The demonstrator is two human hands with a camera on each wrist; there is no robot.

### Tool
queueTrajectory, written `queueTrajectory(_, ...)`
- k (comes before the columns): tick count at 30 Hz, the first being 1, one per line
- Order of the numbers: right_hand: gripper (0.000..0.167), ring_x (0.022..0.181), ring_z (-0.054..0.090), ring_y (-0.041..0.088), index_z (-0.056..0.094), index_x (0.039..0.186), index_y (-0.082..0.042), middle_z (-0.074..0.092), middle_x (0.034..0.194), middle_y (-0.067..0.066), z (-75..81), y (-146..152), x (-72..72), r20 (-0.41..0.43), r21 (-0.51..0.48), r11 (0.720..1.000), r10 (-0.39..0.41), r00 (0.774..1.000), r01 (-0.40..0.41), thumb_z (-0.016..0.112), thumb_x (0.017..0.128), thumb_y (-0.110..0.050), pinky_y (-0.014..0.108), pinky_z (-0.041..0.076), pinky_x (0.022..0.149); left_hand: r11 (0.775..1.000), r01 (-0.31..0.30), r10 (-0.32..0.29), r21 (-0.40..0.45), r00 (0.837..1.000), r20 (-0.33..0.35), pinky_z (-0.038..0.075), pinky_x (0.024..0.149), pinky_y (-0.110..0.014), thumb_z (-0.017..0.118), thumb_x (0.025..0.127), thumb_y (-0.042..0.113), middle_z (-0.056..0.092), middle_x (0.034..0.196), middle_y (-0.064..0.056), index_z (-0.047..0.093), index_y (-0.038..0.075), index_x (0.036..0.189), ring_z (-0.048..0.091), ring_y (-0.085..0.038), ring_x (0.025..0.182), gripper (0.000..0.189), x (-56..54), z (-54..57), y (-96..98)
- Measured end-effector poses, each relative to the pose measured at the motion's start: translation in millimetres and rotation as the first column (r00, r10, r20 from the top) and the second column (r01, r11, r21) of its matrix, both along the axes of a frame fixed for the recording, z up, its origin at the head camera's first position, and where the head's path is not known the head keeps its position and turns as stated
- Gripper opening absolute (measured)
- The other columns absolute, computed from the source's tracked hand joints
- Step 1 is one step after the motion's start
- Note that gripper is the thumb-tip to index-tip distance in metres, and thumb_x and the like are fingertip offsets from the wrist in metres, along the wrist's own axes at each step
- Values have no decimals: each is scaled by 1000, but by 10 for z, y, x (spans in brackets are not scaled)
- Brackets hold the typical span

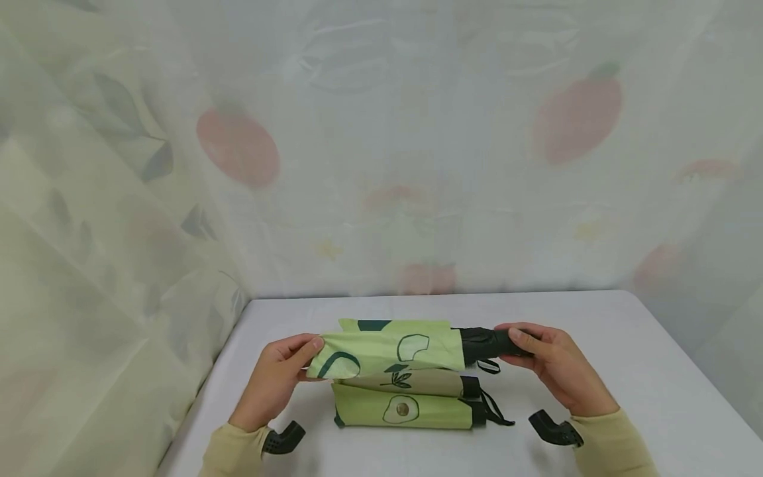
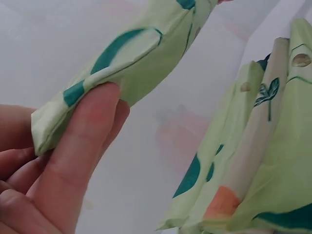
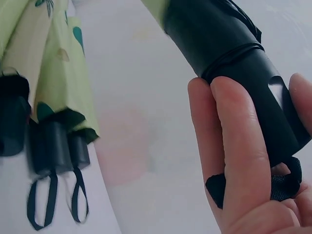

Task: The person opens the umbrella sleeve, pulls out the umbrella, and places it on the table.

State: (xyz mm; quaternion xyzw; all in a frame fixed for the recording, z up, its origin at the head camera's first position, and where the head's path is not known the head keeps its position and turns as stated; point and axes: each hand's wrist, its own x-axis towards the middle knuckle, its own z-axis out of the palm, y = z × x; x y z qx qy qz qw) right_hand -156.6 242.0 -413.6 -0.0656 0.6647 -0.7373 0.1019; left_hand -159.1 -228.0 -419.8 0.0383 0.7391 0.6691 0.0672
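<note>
A folded umbrella (image 1: 372, 351) in a light green avocado-print sleeve is stretched between my two hands above the table. My left hand (image 1: 268, 381) pinches the sleeve's closed end between thumb and fingers. At the other end, my right hand (image 1: 563, 368) grips the black handle (image 3: 258, 97), whose wrist strap (image 3: 285, 185) hangs by the fingers. Black folded canopy shows between sleeve and handle. Below lie a beige sleeved umbrella (image 1: 432, 380) and a green sleeved umbrella (image 1: 441, 412) nearest me. Another green sleeved umbrella (image 1: 420, 325) lies behind, partly hidden by the held one.
The white table (image 1: 596, 311) has rounded back corners. A pale curtain (image 1: 417, 165) with fruit prints hangs behind it and along the sides. Strap loops (image 3: 41, 204) stick out from the lying umbrellas' handle ends. Black wrist mounts (image 1: 285, 438) sit on both sleeves.
</note>
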Motion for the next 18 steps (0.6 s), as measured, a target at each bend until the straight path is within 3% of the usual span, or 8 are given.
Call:
queueTrajectory(5, 27, 120, 71, 7, 73, 131, -1, 74, 128, -4, 4, 92, -1, -24, -45, 999, -3, 1000, 2, 57, 114, -13, 33, 64, 99, 999, 5, -5, 33, 1000, -14, 68, 87, -43, 68, 109, 27, 78, 115, -5, 66, -9, 136, 78, -16, 99, 45, -31, -10, -75)
queueTrajectory(18, 27, 119, 72, 7, 75, 130, -3, 73, 128, -7, -26, 281, -12, -27, -86, 996, -4, 1000, 1, 53, 114, -10, 32, 64, 98, 999, 35, -35, 32, 999, 7, 68, 86, -45, 67, 110, 28, 77, 115, -6, 65, -7, 137, 80, -21, 98, 44, -17, -15, -44)
